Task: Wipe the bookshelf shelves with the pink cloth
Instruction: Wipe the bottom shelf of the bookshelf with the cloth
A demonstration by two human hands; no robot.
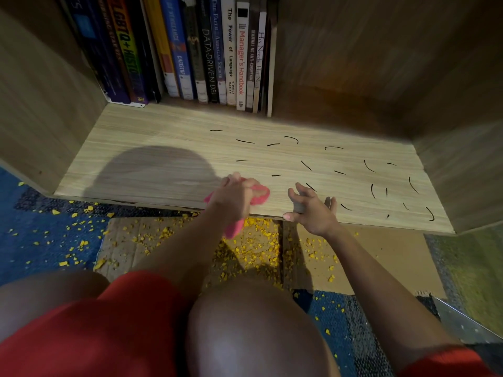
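Note:
The pale wooden shelf board (152,131) of the bookshelf lies in front of me. My left hand (234,198) is shut on the pink cloth (260,194), pressing it onto the shelf near the front edge; a tail of the cloth hangs below the edge. My right hand (313,212) rests at the front edge just right of the cloth, fingers spread and holding nothing. Several thin black curved marks (306,165) are scattered over the right half of the shelf. The left half shows no marks and carries a round shadow.
A row of upright books (206,55) stands at the back left of the shelf. Wooden side walls (460,170) close it in. Below the edge, yellow crumbs (253,248) litter a cardboard sheet (386,257) and blue carpet. My knees fill the foreground.

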